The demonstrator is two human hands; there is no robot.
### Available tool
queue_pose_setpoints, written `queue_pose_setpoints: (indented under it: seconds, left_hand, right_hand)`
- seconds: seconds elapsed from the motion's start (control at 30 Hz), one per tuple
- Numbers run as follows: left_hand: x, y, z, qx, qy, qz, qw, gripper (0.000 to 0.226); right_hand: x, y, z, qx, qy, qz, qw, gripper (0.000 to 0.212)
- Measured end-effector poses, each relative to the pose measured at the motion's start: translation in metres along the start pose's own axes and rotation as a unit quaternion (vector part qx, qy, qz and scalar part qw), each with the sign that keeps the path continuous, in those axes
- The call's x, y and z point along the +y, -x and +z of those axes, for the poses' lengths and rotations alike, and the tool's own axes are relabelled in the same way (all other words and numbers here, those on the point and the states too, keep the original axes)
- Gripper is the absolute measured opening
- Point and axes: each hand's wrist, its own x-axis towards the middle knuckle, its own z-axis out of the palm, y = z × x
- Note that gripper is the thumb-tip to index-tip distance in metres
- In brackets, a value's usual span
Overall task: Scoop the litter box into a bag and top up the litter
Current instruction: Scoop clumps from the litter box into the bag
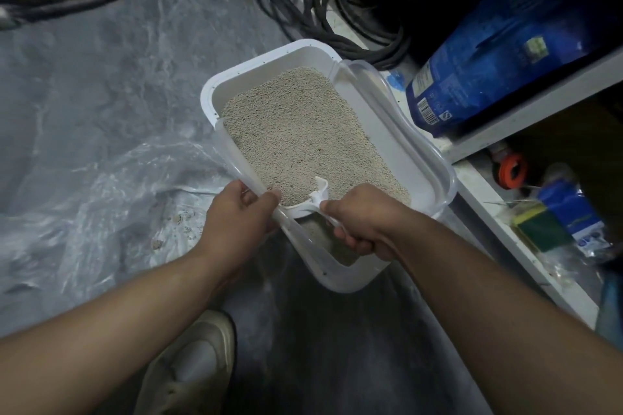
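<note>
The right hand (362,219) was closed around the handle of a white litter scoop (312,200), whose head lay in the grey-beige litter (296,131) at the near end of the white litter box (435,162); the handle was mostly hidden inside the fist. The left hand (241,212) gripped the box's near left rim, thumb over the edge. The box sat on the grey floor (101,61). Just left of it lay a clear plastic bag (111,199) holding a few pale clumps, its outline hard to trace against the floor. A blue litter bag (499,54) lay on a white shelf (526,111) to the right, its print unreadable. Black cables (323,7) were coiled beyond the box in dim light. A beige shoe (195,360) showed below.
</note>
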Motion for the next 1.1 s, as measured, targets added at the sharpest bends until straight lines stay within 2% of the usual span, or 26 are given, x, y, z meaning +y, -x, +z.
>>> queue_pose_setpoints:
  seconds: [0.07,0.33,0.6,0.83,1.0,1.1]
  left_hand:
    - [-0.001,-0.001,0.0,-0.004,-0.012,0.01,1.0,0.034]
    - [-0.005,-0.009,-0.002,0.0,-0.057,0.027,0.998,0.04]
    - [-0.007,-0.012,-0.002,0.005,-0.096,0.032,0.995,0.034]
    - [-0.006,-0.008,-0.002,0.013,-0.119,0.029,0.992,0.029]
    - [-0.006,-0.006,-0.001,0.009,-0.121,0.044,0.992,0.035]
    - [-0.002,-0.003,0.0,0.008,-0.124,0.053,0.991,0.041]
  right_hand:
    - [0.0,-0.005,0.004,-0.001,-0.014,-0.002,1.0,0.036]
    - [-0.012,-0.019,0.011,0.0,0.032,-0.045,0.998,0.04]
    - [-0.028,-0.046,0.022,-0.01,0.053,-0.102,0.993,0.047]
    - [-0.049,-0.07,0.037,-0.012,-0.018,-0.125,0.992,0.039]
    - [-0.053,-0.089,0.054,-0.001,-0.074,-0.12,0.99,0.046]
    - [-0.054,-0.092,0.06,-0.001,-0.087,-0.129,0.988,0.042]
